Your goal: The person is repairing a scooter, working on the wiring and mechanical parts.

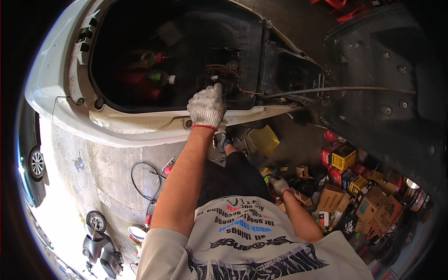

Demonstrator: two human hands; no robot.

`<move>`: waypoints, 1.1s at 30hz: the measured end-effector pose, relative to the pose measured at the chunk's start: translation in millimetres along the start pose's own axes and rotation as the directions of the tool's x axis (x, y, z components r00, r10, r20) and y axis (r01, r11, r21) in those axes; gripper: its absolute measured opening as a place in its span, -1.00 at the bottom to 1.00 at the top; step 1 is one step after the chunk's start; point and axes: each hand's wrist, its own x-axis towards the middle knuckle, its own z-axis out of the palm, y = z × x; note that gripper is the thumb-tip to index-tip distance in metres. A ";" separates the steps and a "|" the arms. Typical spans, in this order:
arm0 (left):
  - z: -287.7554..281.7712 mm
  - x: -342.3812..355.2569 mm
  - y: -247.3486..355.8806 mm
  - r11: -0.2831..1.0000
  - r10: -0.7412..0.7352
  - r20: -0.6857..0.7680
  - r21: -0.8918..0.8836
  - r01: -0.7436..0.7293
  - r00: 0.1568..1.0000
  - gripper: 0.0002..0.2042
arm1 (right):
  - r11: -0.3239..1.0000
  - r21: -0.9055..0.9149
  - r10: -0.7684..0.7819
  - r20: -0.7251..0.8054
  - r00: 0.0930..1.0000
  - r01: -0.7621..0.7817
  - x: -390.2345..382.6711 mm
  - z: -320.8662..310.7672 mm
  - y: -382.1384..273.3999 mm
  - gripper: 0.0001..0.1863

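Note:
In front of me a white scooter body has its black under-seat storage compartment exposed. My left hand, in a whitish knit glove with a red cuff, is over the compartment's near rim. Its fingers look curled, and their tips and anything in them are hidden. Just beyond it are loose thin wires with a small white connector. My right hand, also gloved, is low at my right side near cardboard boxes. Its fingers are mostly hidden; something green and dark shows beside it.
Bottles lie inside the compartment. The raised seat stands at right, with a cable running across to it. Boxes and clutter crowd the floor at right. A yellow tray, a black hose and another scooter are around me.

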 end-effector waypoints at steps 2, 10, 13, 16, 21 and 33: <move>6.2 -5.5 -13.3 0.998 -0.030 -0.019 0.047 0.031 0.999 -0.88 | 0.999 0.031 0.038 0.066 0.997 -0.040 -32.8 -11.4 -45.6 -0.45; 2.4 -4.9 -4.8 0.995 -0.009 -0.062 0.095 0.015 0.998 -0.86 | 0.994 -0.074 0.094 0.174 0.980 -0.082 -38.5 -24.9 -65.2 -0.39; 4.7 -1.3 4.0 0.996 0.032 -0.083 0.088 -0.024 0.996 -0.86 | 0.991 -0.121 0.092 0.239 0.967 -0.064 -2.8 1.5 -15.4 -0.39; 5.7 -6.4 -8.1 0.994 0.019 -0.097 0.104 -0.009 0.995 -0.87 | 0.993 -0.083 0.104 0.304 0.947 -0.083 -25.7 -5.3 -53.9 -0.32; 5.0 -2.9 -4.3 0.994 0.007 -0.078 0.114 0.002 0.997 -0.87 | 0.988 -0.128 0.128 0.359 0.924 -0.087 -22.5 36.3 -20.1 -0.33; 4.5 0.6 -2.6 0.998 0.009 -0.075 0.058 -0.005 0.997 -0.85 | 0.940 -0.304 0.270 0.385 0.883 -0.154 4.5 79.5 13.1 -0.35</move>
